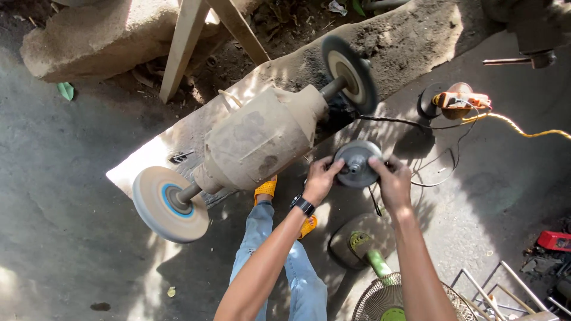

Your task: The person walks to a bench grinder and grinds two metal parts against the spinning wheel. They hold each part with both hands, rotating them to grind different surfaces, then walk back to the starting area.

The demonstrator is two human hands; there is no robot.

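Starting at the far left, a small green leaf [65,90] lies on the grey concrete floor [65,238] below a rough stone block [89,41]. Next comes the pale buffing wheel [169,204] with its blue ring, fixed to the left shaft of a dusty double-ended bench motor [259,139] that sits on a concrete slab [392,47]; a darker wheel [350,72] is mounted on the other shaft, tilted up toward the slab's edge. Below the motor I see my yellow sandals [266,189] and blue jeans [297,273].

My left hand [320,178], with a black watch [303,205] at the wrist, grips the left rim of a round grey metal disc [357,163] with a hub at its centre. My right hand [392,181] closes on the disc's right rim, so I hold it between both hands just in front of the motor, above the floor.

Under my right arm stands a green fan [380,291] with a wire grille. Further right, an orange-and-white plug block [461,100] lies on the floor with a yellow cord [523,128] running off, and a small red box [554,241] sits near the right edge.
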